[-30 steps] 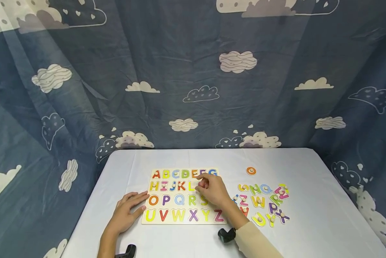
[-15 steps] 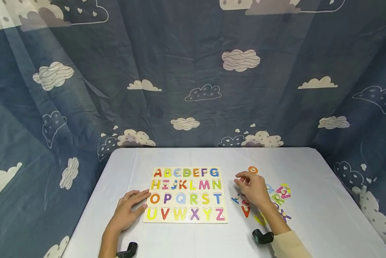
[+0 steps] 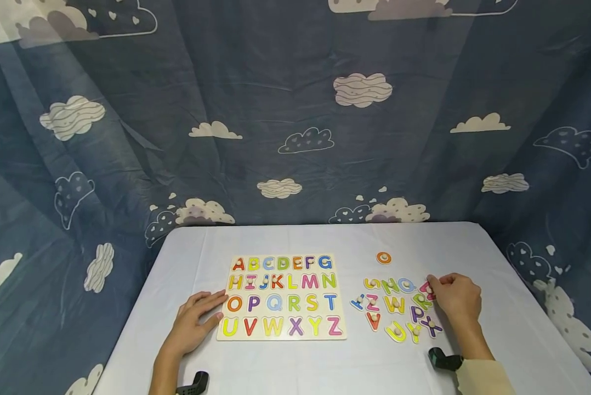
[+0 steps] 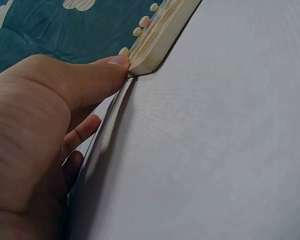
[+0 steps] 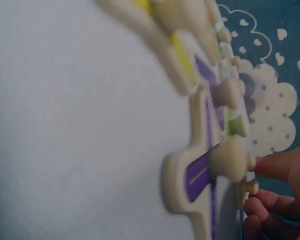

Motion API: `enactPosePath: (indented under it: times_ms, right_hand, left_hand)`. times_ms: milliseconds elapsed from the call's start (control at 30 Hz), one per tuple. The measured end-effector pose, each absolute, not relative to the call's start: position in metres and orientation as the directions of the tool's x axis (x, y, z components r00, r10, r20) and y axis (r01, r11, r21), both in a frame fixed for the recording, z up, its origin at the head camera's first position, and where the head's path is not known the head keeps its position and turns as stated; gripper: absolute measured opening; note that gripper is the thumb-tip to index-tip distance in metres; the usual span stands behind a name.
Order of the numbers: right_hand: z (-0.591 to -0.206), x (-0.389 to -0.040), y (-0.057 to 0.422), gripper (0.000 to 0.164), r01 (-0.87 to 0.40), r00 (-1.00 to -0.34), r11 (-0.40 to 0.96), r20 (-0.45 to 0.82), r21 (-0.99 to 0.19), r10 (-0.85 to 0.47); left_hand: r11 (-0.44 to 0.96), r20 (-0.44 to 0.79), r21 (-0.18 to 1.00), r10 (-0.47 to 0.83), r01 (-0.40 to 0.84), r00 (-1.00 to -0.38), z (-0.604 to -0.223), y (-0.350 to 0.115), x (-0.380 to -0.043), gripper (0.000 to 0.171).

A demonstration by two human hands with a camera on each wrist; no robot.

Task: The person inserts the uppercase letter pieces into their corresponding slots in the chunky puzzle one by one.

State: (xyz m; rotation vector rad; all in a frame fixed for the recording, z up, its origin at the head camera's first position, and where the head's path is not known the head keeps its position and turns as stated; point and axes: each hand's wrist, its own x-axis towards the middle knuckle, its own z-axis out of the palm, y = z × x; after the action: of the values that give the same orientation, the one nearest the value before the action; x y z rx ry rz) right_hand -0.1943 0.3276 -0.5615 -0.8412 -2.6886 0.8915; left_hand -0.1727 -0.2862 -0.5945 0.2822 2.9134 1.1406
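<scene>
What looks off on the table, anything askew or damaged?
Only the orange O piece stands out: it lies alone toward the table's far edge, apart from the other loose letters. Those lie at mixed angles beside the letter board. No damage or spill visible.

Head view: the white cloth-covered table (image 3: 285, 365) is viewed from above its near edge, facing its far edge.
Left wrist view: the pale wooden alphabet board (image 4: 165, 41) is seen close and low, tilted.
Right wrist view: the purple wooden X piece (image 5: 200, 177) is seen very near, turned sideways.
Shared with head view: board, X piece.
</scene>
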Motion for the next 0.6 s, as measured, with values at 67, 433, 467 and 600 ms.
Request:
enactPosePath:
  times_ms: [67,433,467,600]
  right_hand:
    - [-0.565,-0.196,0.331,0.047,0.473,-0.817,0.654,-0.016,-0.591,0.576]
    - [-0.570,-0.190,0.333,0.045,0.468,-0.800,0.678,0.055,-0.567,0.598]
    - [-0.569,-0.191,0.332,0.044,0.457,-0.802,0.687,0.072,-0.565,0.592]
    - [-0.560,-0.200,0.316,0.038,0.364,-0.826,0.741,0.172,-0.565,0.537]
  left_hand:
    - [0.715,0.061,0.681,0.163,0.160,-0.985,-0.594,-0.286,-0.172,0.044]
    - [0.726,0.045,0.672,0.151,0.142,-0.988,-0.592,-0.284,-0.171,0.044]
    - [0.727,0.046,0.672,0.150,0.142,-0.988,-0.592,-0.284,-0.171,0.044]
    - [0.726,0.040,0.674,0.148,0.136,-0.988,-0.590,-0.284,-0.170,0.044]
